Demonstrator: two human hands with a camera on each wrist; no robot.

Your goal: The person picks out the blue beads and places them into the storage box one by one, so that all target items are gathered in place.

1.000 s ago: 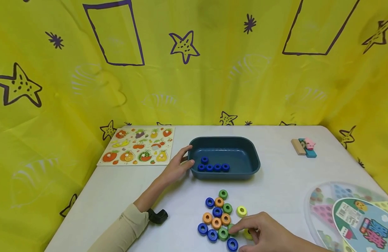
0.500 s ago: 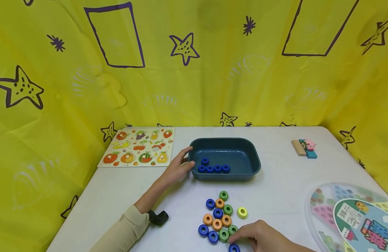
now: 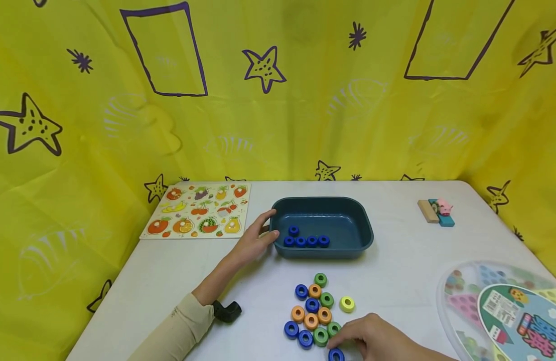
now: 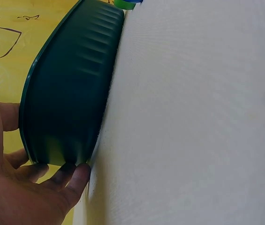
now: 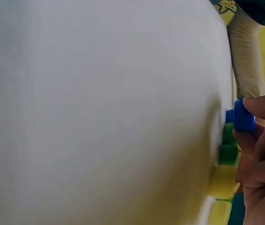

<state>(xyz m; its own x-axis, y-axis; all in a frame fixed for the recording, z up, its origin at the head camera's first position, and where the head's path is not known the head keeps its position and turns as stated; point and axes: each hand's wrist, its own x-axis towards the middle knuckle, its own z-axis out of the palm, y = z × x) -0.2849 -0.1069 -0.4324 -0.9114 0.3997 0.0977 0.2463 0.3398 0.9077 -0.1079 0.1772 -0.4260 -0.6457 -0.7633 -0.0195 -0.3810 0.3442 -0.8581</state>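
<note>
My left hand (image 3: 253, 241) grips the left end of a dark teal tray (image 3: 323, 254), thumb and fingers at its rim and wall. Inside the tray, several blue ring beads (image 3: 300, 242) sit toward the front left. A loose group of blue, orange (image 3: 311, 321), green (image 3: 320, 337) and yellow beads lies on the white table in front. At the near edge of that group, my right hand (image 3: 375, 337) pinches a blue bead (image 5: 243, 116) between thumb and finger, as the right wrist view shows. Yellow beads (image 5: 223, 182) stand close by, mostly hidden by this hand in the head view.
A fruit picture board (image 3: 201, 210) lies at the back left. Small blocks with a pink pig figure (image 3: 444, 206) are at the back right. A clear round case with a printed label (image 3: 522, 321) is at the right front. A black curved piece (image 3: 227, 312) lies beside the left forearm.
My right hand has moved slightly down toward the near edge and closed on the blue bead, which shifted down a little. My left hand and the tray stay in place.
</note>
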